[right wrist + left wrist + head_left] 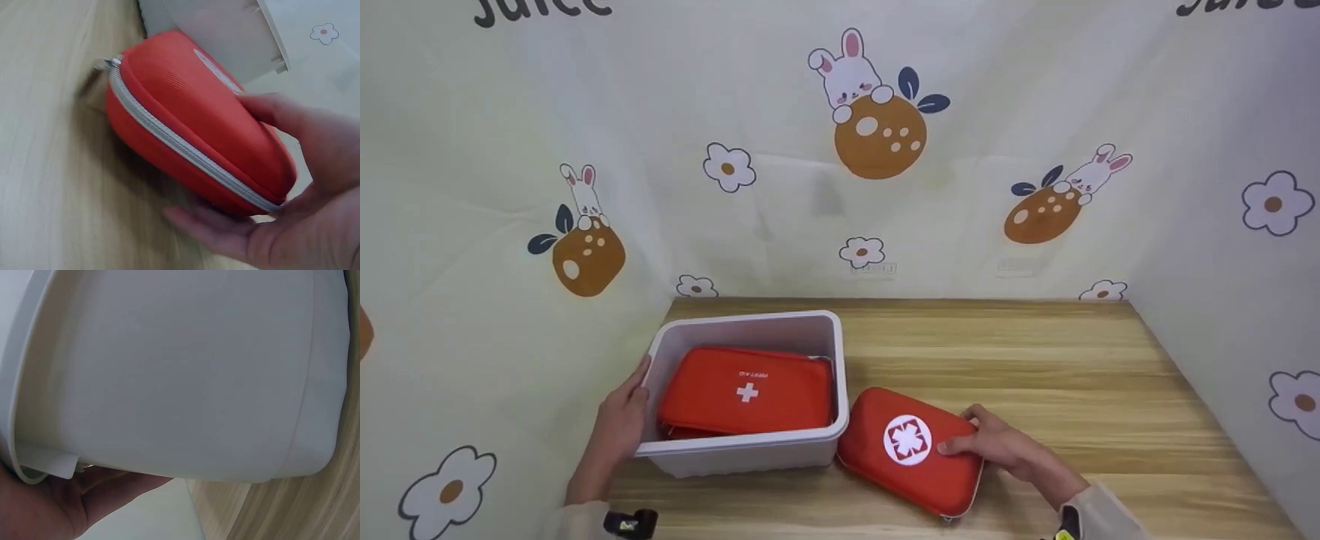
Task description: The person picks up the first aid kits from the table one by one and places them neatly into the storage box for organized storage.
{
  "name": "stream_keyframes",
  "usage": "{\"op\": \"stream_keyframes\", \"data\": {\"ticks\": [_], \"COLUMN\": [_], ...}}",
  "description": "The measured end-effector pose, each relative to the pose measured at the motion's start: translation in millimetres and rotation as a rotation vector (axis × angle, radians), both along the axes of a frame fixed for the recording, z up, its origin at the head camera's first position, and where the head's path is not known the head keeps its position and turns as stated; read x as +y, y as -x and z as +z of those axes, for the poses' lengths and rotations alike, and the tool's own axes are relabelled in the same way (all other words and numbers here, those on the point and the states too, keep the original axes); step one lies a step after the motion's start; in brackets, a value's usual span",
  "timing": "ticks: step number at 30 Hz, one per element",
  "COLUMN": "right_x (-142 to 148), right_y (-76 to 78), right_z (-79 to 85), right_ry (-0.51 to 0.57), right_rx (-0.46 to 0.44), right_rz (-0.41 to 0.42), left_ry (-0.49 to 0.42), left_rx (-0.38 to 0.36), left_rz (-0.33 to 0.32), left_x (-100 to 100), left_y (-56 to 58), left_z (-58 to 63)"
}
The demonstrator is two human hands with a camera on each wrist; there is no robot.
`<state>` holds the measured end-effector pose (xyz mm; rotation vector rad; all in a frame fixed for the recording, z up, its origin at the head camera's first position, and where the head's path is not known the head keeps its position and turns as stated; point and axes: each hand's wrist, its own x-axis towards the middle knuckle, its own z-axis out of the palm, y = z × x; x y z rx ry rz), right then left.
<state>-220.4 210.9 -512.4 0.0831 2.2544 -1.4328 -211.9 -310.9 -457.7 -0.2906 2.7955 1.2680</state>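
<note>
My left hand (622, 420) holds the left side of a light grey plastic bin (742, 454), its fingers by the rim. In the left wrist view the bin's outer wall (185, 377) fills most of the picture, and the hand (62, 506) wraps its edge. A red first-aid case (705, 401) with a white cross lies inside, over another red item mostly hidden under it. To the right of the bin, my right hand (997, 442) grips a second red zip case (877, 472) with a round white emblem, thumb on top and fingers underneath. Its silver zipper (169, 138) faces the right wrist camera.
The bin and the second case are on a wood-grain table (997, 345). Pale curtains (780, 90) printed with rabbits, oranges and flowers stand behind the table and along both sides. The bin is close to the left curtain (510, 345).
</note>
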Motion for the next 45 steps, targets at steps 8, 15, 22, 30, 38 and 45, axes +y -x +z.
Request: {"op": "stream_keyframes", "data": {"ticks": [8, 15, 22, 30, 38, 45], "right_x": [-4.3, -11.0, -10.6, -8.9, -4.2, 4.2], "right_y": [8.1, 10.9, 11.0, 9.6, 9.1, 10.0], "right_z": [-1.6, 7.9, 10.3, 18.5, 30.1, 40.3], "right_ry": [0.126, 0.118, 0.159, 0.215, 0.24, 0.238], "right_rx": [0.083, 0.094, 0.129, 0.147, 0.172, 0.148], "right_rz": [-0.183, -0.343, -0.431, -0.552, -0.623, -0.622], "left_ry": [-0.002, -0.008, -0.019, -0.021, -0.026, -0.028], "left_rx": [0.011, -0.01, -0.016, -0.015, 0.015, 0.013], "left_rz": [0.004, -0.003, 0.001, -0.001, 0.013, 0.019], "left_x": [-2.3, -1.0, -0.6, -1.4, -1.3, 0.4], "left_y": [-0.5, 1.2, 2.8, 0.5, -2.3, -1.4], "left_z": [-1.1, -1.1, -0.8, -1.0, 0.1, 0.2]}}
